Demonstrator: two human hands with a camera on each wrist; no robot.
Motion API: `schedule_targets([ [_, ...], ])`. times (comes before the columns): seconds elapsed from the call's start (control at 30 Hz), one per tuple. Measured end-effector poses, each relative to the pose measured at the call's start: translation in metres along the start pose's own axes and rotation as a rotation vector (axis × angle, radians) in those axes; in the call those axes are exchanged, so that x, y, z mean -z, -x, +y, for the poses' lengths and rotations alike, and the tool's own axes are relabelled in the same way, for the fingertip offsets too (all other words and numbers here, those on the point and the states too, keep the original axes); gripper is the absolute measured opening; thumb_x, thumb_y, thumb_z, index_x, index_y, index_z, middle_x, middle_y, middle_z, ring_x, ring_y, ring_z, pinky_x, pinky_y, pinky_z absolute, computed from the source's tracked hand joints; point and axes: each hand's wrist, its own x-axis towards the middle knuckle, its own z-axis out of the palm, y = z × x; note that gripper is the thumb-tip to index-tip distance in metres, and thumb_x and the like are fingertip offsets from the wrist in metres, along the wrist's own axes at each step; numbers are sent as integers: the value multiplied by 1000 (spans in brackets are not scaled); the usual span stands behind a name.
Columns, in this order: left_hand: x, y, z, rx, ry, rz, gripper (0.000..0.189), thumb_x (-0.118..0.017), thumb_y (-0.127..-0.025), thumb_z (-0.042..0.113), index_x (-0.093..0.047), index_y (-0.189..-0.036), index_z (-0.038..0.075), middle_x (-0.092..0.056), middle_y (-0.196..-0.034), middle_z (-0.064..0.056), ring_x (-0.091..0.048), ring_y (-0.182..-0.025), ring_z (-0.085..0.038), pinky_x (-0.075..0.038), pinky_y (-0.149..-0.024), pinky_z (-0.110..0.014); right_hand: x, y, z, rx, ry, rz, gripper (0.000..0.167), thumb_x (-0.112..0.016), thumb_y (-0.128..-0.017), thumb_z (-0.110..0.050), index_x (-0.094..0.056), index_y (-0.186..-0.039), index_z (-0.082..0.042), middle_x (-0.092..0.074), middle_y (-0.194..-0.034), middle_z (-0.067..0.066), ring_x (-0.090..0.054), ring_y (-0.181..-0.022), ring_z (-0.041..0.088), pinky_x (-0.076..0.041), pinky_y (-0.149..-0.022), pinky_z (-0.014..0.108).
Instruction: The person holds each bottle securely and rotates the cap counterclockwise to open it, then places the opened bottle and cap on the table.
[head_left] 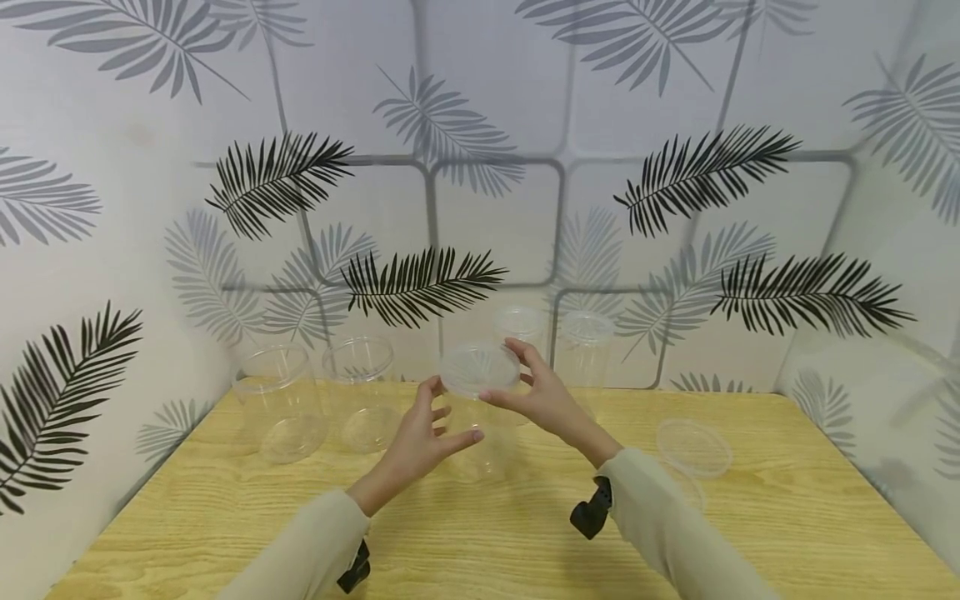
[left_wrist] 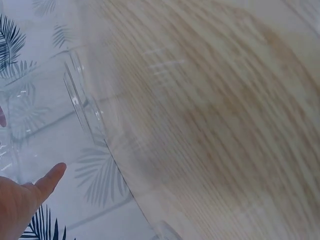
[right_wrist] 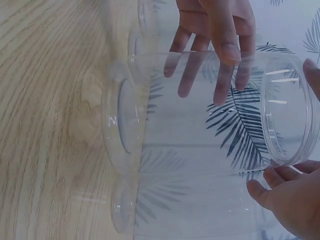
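In the head view a clear plastic jar [head_left: 480, 458] stands upright on the wooden table, with a round clear lid [head_left: 480, 369] over its mouth. My right hand [head_left: 546, 398] pinches the lid's right side between thumb and fingers. To the left of the jar is my left hand [head_left: 420, 437], its thumb stretched out in front. The right wrist view shows the jar [right_wrist: 200, 135] sideways, with the left hand [right_wrist: 215, 30] beside its wall. Straight, spread fingers appear through the clear plastic; firm contact cannot be told.
Two lidless clear jars [head_left: 277, 408] [head_left: 360, 392] stand on the left. Behind my right hand are two jars with lids [head_left: 520, 325] [head_left: 587, 342]. Two loose lids [head_left: 693, 447] [head_left: 686, 485] lie on the right. A leaf-patterned wall covering [head_left: 495, 225] rises behind the table [head_left: 780, 492].
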Motion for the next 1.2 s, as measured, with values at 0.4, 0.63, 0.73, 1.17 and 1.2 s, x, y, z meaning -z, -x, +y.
schedule_targets([
  [0.4,-8,3,0,-34,27,-57,91,-76,-74,32,-16,-141,18,-30,-142,-10,-40,-125,-41,-42,-97,-51,12,14,2,56,-35,-10,88,-77,-73,-24,-25,-142,-8,-35,-143,11,-35,-130,29,-32,-106,51],
  [0.63,-10,1,1,-39,20,-70,92,-77,-72,33,-18,-142,21,-31,-142,-4,-40,-127,-32,-40,-99,-50,16,20,-2,59,-109,-2,85,-77,-73,-19,-27,-141,-9,-37,-141,10,-37,-129,29,-34,-105,48],
  [0.73,-10,0,0,-30,29,-92,94,-77,-72,34,-17,-143,22,-33,-141,-5,-39,-128,-31,-39,-101,-49,19,23,-4,73,-136,-19,85,-77,-74,-15,-26,-141,-7,-35,-142,12,-36,-130,30,-34,-105,50],
  [1.17,-8,-2,7,-56,101,-226,92,-77,-73,15,-19,-144,24,-33,-145,-6,-36,-131,-32,-31,-105,-55,21,30,-5,91,-120,-52,86,-77,-73,-16,-25,-142,-5,-31,-145,15,-38,-128,30,-36,-104,49],
  [1.2,-8,-1,10,-57,101,-226,92,-77,-73,14,-19,-144,23,-33,-145,-7,-37,-131,-32,-31,-104,-55,21,30,-5,88,-116,-53,87,-77,-74,-17,-25,-142,-5,-31,-145,15,-38,-128,30,-36,-104,49],
])
